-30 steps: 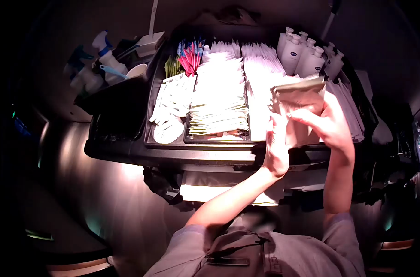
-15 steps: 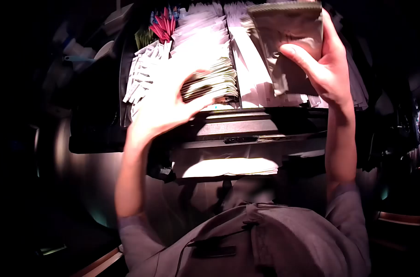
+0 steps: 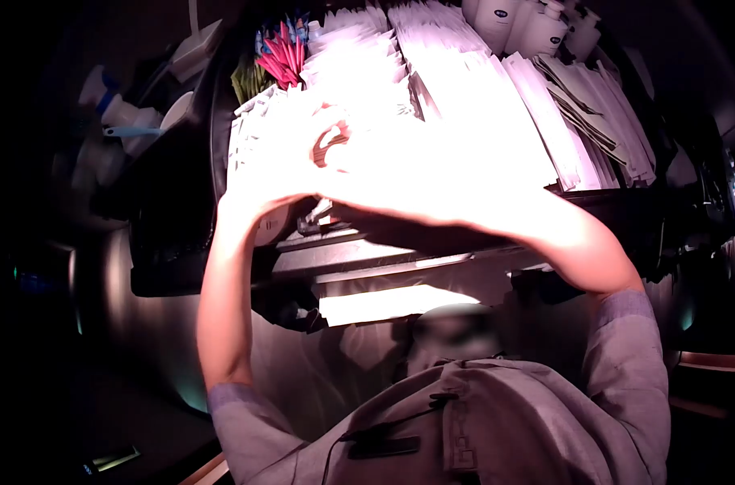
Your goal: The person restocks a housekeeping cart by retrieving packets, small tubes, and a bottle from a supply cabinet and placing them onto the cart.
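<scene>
Strong light washes out both of my hands over the near left part of a black-sided, divided tray. My left hand (image 3: 272, 174) is above the white packets at the left, its fingertips bent near a small dark gap. My right hand (image 3: 375, 174) reaches across from the right and meets or overlaps the left hand. Glare hides the fingers, so I cannot tell whether either hand holds anything. Around them are small white packets (image 3: 253, 121), a row of overexposed white packets (image 3: 351, 52) and pink sticks (image 3: 284, 56) standing upright.
White pump bottles (image 3: 543, 31) stand at the back right. White envelopes (image 3: 557, 129) fill the right compartment. A spray bottle (image 3: 133, 117) is at the far left. White sheets (image 3: 384, 305) lie on a lower ledge near my body.
My right hand has swung left from the right side to my left hand. The greyish pouch it held up is no longer visible. The bottles and right-hand envelopes are now uncovered.
</scene>
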Demonstrator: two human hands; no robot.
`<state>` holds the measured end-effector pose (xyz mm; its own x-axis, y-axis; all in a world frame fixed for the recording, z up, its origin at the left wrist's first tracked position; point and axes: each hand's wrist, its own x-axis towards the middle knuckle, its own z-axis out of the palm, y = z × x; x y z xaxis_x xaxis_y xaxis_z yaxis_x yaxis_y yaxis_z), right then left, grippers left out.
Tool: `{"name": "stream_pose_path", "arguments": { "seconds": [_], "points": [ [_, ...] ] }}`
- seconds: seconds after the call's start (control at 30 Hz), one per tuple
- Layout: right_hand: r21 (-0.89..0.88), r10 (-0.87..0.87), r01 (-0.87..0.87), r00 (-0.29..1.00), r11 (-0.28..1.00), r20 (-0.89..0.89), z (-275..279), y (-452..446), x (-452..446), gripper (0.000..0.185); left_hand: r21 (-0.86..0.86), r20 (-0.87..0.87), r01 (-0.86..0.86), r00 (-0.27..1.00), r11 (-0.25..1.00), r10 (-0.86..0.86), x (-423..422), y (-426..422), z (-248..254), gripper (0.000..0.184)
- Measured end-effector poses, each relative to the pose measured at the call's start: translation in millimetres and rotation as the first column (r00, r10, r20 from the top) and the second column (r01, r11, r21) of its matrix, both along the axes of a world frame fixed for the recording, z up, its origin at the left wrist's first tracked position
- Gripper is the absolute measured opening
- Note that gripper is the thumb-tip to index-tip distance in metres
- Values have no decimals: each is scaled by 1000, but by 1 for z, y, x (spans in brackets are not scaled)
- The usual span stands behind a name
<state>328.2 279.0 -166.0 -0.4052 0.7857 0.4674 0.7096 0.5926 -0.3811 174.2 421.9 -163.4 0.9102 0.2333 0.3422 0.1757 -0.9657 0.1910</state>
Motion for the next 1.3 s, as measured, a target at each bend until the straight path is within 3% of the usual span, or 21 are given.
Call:
{"name": "stream_pose_path", "arguments": {
  "seconds": [0.07, 0.1, 0.13, 0.17, 0.27, 0.33, 0.4, 0.43, 0.47, 0.57, 0.7, 0.8, 0.93, 1.0, 1.03, 1.07, 1.1, 1.13, 1.2, 1.27, 1.3],
  "points": [
    [-130, -22, 11, 996, 991, -85, -11, 3, -8, 31, -241, 40, -78, 995, 967, 90, -11, -6, -6, 36],
    [-46, 48, -59, 978, 997, -201, -25, 12, -12, 26, -373, 30, -100, 992, 923, 119, -21, -23, 9, 30],
    [-73, -18, 4, 981, 997, -192, -17, 12, -20, 25, -366, 133, -99, 978, 925, 158, -28, -35, 13, 24],
    [121, -10, 5, 999, 993, 38, -6, 5, -17, 20, -276, 214, -120, 960, 954, 183, -35, -43, 6, 22],
    [185, 6, -24, 996, 982, 94, -28, 30, -23, 18, -159, 410, -194, 879, 968, 243, -37, -85, -5, 25],
    [77, 70, -55, 975, 996, -209, -21, 21, -13, 18, -24, 525, -170, 836, 985, 157, -31, -99, -18, 32],
    [212, 48, -27, 995, 977, -92, -11, 6, -3, 13, -47, 528, -170, 832, 984, 169, -29, -100, -35, 35],
    [193, -145, 111, 974, 975, 172, 6, -5, 0, 14, -71, 490, -173, 852, 982, 186, -31, -98, -43, 37],
    [216, -314, 242, 849, 946, 425, 15, -7, 0, 16, -76, 452, -168, 873, 983, 184, -33, -96, -47, 39],
    [270, -319, 244, 905, 931, 281, -7, 4, -1, 24, 2, 434, -235, 876, 972, 211, -29, -103, -46, 42],
    [235, 4, -50, 981, 971, 193, -10, 22, 6, 19, 231, 392, -378, 880, 896, 270, -12, -100, -32, 29],
    [97, -102, 78, 956, 992, 273, 11, 3, 18, 18, 57, 381, -266, 897, 962, 225, -13, -91, -21, 29],
    [59, -211, 204, 909, 977, 359, -1, -7, 12, 23, -3, 306, -186, 935, 982, 178, -3, -87, -26, 45],
    [8, -206, 221, 894, 975, 398, -6, -7, 8, 17, 5, 67, -143, 988, 990, 142, -9, -87, -14, 53],
    [42, -154, 148, 956, 988, 251, -8, -7, 9, 15, 8, -13, -131, 991, 991, 131, -13, -86, -9, 52],
    [-39, -83, 104, 928, 994, 362, -5, -6, 12, 15, 66, -97, -144, 984, 987, 150, -19, -87, -11, 47],
    [-131, -36, 75, 961, 989, 273, 12, -15, 22, 17, 40, -95, -150, 984, 988, 153, -16, -92, -9, 45],
    [-118, -129, 175, 938, 977, 322, 22, -23, 38, 17, 46, -106, -173, 979, 984, 177, -17, -95, -11, 45],
    [248, -438, 428, 899, 869, -19, 36, -41, 69, 28, 153, 15, -235, 972, 960, 236, -21, -99, -19, 44],
    [148, -787, 795, 605, 588, -125, 45, -75, 123, 52, 24, 186, -206, 962, 978, 199, -21, -118, -4, 47],
    [70, -873, 871, 487, 486, 6, 38, -88, 155, 62, -24, 320, -159, 934, 987, 158, -16, -126, 5, 42]
  ]
}}
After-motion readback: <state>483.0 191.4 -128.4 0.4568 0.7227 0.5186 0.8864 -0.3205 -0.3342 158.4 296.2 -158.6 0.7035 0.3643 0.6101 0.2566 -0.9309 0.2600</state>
